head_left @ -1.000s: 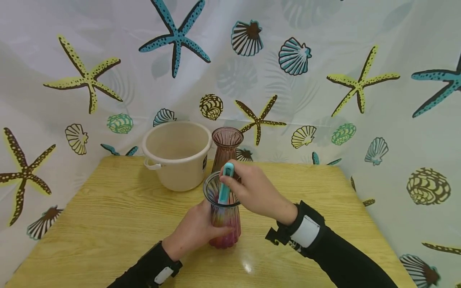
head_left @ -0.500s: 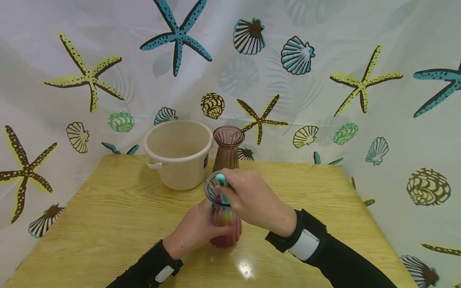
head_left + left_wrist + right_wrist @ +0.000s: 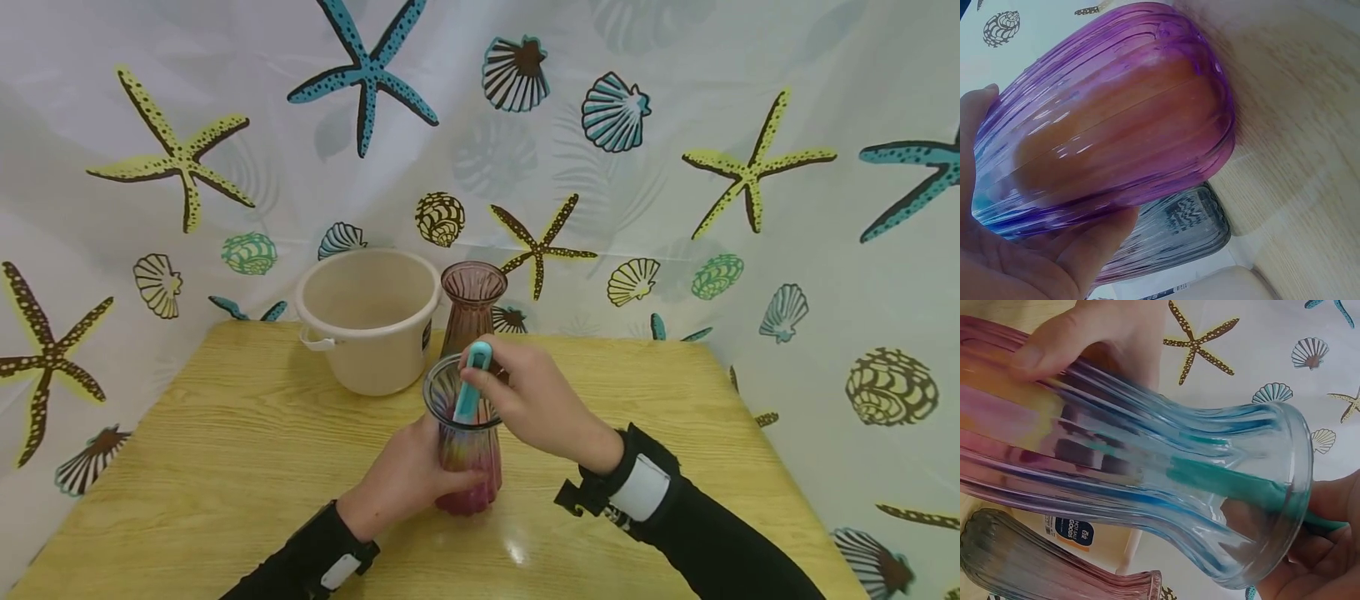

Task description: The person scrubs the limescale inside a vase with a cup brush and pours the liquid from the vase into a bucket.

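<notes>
A ribbed glass vase [image 3: 482, 454], clear blue at its flared rim and purple-pink at its base, stands upright on the table. My left hand [image 3: 405, 475] grips it round the side, thumb across the front. My right hand [image 3: 543, 404] pinches the top of a teal handle [image 3: 474, 382], apparently a bottle brush, which slants down through the vase mouth. In the right wrist view the teal shaft [image 3: 1229, 478] shows through the glass neck. A blurred orange-brown shape [image 3: 1110, 119] appears through the vase body in the left wrist view; the ribs distort it.
Behind the gripped vase stands a second ribbed vase [image 3: 474, 304], pinkish at the top and grey-green lower down. To its left is a cream bucket [image 3: 375, 362] with a side handle. A curtain [image 3: 637, 217] printed with starfish and shells surrounds the wooden table [image 3: 225, 433].
My right hand pushed the teal handle down into the vase half a second ago, and now has drawn it back up to about its earlier height. My left hand keeps its grip.
</notes>
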{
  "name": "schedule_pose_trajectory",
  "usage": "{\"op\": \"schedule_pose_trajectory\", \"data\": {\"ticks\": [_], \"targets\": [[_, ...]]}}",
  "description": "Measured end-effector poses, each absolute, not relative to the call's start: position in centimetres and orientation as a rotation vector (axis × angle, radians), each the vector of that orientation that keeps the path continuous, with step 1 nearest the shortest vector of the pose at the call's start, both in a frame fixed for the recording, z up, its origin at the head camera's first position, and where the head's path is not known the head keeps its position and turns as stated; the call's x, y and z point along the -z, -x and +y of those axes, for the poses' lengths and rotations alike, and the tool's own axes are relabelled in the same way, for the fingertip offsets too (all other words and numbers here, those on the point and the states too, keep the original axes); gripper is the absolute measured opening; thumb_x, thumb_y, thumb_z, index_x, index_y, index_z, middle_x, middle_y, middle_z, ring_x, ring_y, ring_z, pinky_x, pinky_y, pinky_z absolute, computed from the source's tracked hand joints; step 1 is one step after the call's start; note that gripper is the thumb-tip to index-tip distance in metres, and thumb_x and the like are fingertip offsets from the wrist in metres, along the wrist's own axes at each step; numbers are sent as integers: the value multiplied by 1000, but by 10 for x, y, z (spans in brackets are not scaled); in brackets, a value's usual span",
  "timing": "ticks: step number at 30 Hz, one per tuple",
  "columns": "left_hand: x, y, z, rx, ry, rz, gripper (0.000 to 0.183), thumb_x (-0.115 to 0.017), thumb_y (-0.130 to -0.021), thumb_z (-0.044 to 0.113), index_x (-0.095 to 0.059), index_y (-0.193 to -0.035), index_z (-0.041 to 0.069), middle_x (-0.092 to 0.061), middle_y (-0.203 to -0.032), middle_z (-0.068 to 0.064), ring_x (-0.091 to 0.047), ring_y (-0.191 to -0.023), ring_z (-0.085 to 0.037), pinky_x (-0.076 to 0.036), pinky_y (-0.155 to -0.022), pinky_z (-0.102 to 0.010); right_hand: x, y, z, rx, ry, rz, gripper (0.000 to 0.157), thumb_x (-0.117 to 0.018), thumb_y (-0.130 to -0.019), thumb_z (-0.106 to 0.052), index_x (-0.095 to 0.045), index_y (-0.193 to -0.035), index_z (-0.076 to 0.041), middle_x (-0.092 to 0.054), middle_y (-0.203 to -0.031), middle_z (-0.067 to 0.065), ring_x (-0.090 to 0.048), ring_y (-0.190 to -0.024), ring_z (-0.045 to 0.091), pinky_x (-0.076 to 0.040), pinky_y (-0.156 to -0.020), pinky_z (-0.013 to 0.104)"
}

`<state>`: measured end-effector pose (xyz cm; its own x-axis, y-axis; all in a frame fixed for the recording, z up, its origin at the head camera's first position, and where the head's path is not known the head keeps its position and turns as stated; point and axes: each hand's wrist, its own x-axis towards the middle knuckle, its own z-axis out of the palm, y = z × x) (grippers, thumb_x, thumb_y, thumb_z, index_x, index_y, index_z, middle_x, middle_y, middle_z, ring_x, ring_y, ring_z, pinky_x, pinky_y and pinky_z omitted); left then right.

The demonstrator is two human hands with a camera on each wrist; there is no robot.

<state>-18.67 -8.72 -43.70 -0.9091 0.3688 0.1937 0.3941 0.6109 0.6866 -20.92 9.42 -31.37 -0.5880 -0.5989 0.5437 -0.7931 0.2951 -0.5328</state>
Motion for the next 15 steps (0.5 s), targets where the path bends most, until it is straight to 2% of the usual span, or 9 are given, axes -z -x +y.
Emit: {"op": "schedule_pose_trajectory", "data": {"ticks": [9,15], "targets": [[436,187,-87,1224,658,-2791,90,-75,-72,55,-28,-141,24,-55,-121,4,-52,-104,-6,-50,-88,-36,298,202,92,-916,-1317,-2409,24,-60,-94,-12,-44,-77,-13,-35,-63,-2,-35,-54,7,-32,-48,22],[436,187,-86,1206,674,-2767,91,-75,-73,54,-24,-144,28,-54,-122,6,-51,-104,-3,-49,-88,-34,295,191,86,-763,-1325,-2400,18,-61,-93,-9,-48,-80,-11,-40,-65,-2,-37,-55,7,-32,-47,21]]}}
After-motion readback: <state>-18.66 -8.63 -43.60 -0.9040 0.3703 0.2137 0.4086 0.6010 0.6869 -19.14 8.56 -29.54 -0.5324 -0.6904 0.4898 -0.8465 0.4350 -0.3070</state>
